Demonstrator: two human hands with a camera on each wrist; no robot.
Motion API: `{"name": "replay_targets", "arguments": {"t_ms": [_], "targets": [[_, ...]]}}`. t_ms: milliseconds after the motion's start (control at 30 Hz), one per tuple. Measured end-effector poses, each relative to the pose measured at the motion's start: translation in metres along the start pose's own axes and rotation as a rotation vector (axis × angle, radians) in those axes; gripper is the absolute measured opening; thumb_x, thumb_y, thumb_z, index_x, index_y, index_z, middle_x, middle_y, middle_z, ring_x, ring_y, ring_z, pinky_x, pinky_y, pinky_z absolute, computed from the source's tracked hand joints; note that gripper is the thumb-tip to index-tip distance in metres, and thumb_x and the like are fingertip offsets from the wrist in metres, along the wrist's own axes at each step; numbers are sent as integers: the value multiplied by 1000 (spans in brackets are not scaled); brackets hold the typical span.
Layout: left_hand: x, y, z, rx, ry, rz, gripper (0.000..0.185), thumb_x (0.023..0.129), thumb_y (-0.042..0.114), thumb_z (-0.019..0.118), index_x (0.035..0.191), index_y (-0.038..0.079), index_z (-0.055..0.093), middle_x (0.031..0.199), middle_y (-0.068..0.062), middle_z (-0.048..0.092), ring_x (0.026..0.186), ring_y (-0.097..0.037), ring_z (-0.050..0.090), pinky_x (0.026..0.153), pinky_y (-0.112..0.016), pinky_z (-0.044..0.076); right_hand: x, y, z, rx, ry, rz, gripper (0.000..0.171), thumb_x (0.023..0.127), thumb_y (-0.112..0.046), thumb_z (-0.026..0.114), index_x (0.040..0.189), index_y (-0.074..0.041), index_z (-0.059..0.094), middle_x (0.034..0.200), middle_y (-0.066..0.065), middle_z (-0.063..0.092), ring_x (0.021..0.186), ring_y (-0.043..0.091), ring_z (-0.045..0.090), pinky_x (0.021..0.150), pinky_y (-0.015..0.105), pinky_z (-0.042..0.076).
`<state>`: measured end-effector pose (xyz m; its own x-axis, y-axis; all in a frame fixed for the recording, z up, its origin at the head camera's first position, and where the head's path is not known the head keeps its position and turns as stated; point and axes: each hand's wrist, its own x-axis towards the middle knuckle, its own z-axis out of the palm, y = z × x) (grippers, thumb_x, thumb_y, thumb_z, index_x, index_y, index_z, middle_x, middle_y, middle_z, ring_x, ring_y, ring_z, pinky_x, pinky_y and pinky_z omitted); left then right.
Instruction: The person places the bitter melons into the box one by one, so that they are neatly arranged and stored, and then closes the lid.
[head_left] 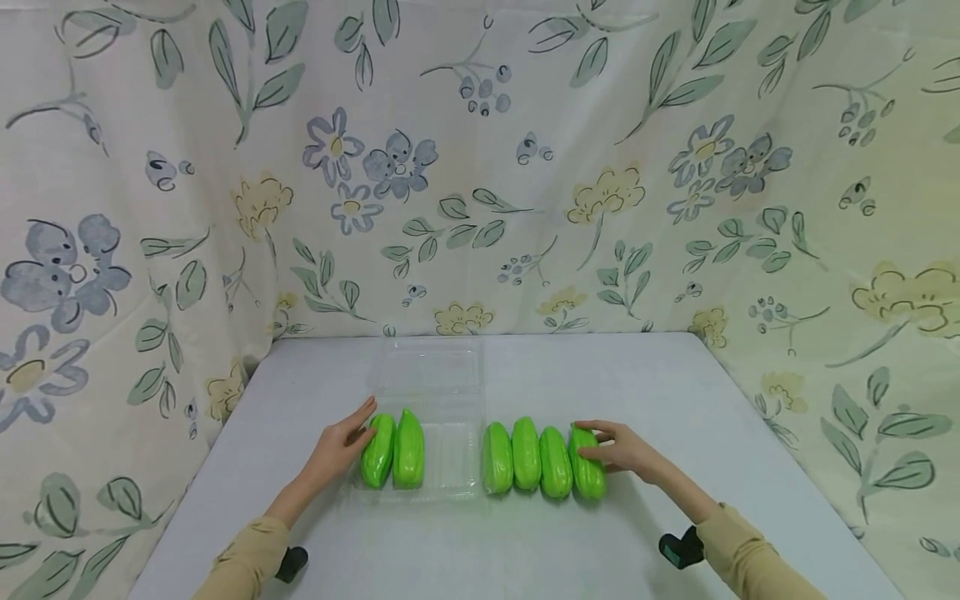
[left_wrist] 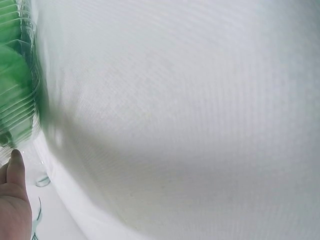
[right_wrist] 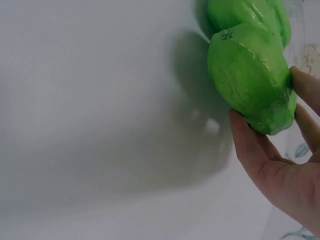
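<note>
A clear plastic clamshell box (head_left: 453, 460) lies with its lid (head_left: 427, 367) folded back. Inside its left part lie two long, glossy green gourds (head_left: 408, 450), side by side. My left hand (head_left: 341, 443) is at the box's left edge, fingers extended against the leftmost gourd (head_left: 378, 454); in the left wrist view the thumb (left_wrist: 16, 167) is against the ribbed wall. Right of the box several more gourds (head_left: 527, 454) stand in a row. My right hand (head_left: 618, 450) grips the far end of the rightmost gourd (right_wrist: 250, 75) between thumb and fingers.
A white tabletop (head_left: 480, 550) carries everything. Behind it and along both sides hangs a floral curtain (head_left: 480, 250). Dark devices are strapped at the left wrist (head_left: 291, 565) and right wrist (head_left: 681, 547).
</note>
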<state>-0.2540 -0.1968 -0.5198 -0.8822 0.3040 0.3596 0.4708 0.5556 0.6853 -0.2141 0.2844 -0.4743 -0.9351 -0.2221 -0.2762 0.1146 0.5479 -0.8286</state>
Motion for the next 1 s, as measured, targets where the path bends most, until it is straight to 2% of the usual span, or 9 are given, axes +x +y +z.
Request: {"name": "replay_targets", "arguments": {"t_ms": [400,800,1000], "targets": [[-1,-1,1,-6,-10,-25,48,94,9,58,138,-5,43,147,-21,38,131,-37,42,96,-42,49,13,-4,-12,60,24,-4,60,88,-25,68,140,-6,45,141,35,35,127,49,41,84,46,59],[-1,-3,2,-7,1,-11,48,94,8,59,137,-6,44,146,-21,39,130,-37,43,95,-42,50,29,-4,-19,68,97,21,60,88,-25,68,141,-7,45,137,33,40,115,37,55,83,41,60],[-1,-3,2,-3,0,-15,48,94,8,59,137,-5,44,146,-21,39,130,-37,43,96,-42,50,36,-1,-18,101,137,31,60,90,-25,66,143,-8,42,141,32,36,123,42,48,87,41,59]]}}
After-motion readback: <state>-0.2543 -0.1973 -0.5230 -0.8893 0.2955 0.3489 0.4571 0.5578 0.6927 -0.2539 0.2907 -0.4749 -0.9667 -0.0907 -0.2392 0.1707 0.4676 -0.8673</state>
